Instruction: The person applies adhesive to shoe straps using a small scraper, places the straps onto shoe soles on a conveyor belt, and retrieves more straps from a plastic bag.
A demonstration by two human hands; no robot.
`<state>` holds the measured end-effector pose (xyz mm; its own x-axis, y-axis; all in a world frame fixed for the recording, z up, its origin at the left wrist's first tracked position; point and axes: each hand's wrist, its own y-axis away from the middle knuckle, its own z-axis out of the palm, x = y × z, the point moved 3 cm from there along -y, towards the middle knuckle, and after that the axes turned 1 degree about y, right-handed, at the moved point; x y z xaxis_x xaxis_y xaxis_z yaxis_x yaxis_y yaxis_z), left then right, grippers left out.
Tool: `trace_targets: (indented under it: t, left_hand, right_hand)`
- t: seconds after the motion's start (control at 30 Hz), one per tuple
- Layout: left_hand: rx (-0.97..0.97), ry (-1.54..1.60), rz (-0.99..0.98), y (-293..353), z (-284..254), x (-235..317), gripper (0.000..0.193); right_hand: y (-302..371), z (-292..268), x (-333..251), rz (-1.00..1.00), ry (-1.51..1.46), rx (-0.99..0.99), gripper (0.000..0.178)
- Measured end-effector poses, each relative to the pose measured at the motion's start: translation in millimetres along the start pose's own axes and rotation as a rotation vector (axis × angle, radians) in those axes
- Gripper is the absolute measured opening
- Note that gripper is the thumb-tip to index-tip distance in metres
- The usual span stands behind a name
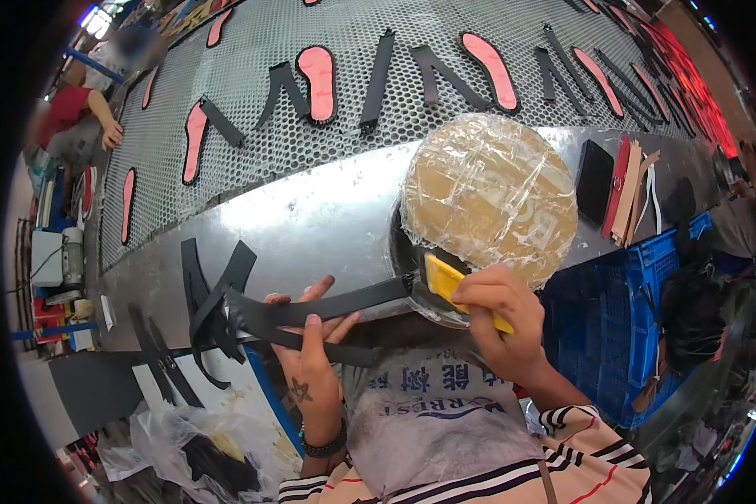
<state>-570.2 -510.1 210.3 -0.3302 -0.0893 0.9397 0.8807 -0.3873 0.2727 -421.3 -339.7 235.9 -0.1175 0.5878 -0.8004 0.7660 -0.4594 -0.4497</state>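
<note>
A metal mesh surface (269,157) spans the far side, red light (693,80) at its right end, blue crates (622,328) nearer.

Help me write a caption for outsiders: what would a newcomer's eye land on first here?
Probably the large, film-wrapped round tan cover, right of centre. Next, the pink, black-edged insoles stand out on the perforated metal surface across the top. Below centre, the bright yellow tool in the right hand catches the eye, close to the end of the black strap in the left hand.
</note>
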Motion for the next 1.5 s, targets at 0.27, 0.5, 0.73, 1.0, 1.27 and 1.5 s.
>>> trace_targets:
  t: [0.27,0.5,0.73,1.0,1.27,1.5]
  left_hand:
    - [0.12,0.269,0.072,-5.4,-8.3,11.7,0.028]
    - [0.097,0.466,0.168,-41.1,37.4,-18.9,0.03]
    - [0.044,0.605,0.188,-48.4,25.3,-22.0,0.035]
    - [-0.026,0.154,0.258,-166.7,-75.3,70.6,0.035]
    - [-0.14,-0.518,0.17,-348.3,-217.4,163.7,0.033]
    - [0.398,-1.124,1.34,-320.8,-263.0,197.9,0.049]
  right_hand:
    - [-2.3,9.9,7.1,0.07,0.058,-0.022,0.022]
    - [-7.9,18.4,-13.8,0.128,-0.037,-0.02,0.024]
    - [-19.0,32.4,-19.2,0.041,-0.009,-0.063,0.025]
    - [-18.2,31.7,-17.4,0.094,0.071,-0.012,0.022]
    - [-8.1,41.7,-29.1,0.268,0.035,0.188,0.013]
    - [-12.4,27.2,-15.1,0.067,0.149,0.092,0.024]
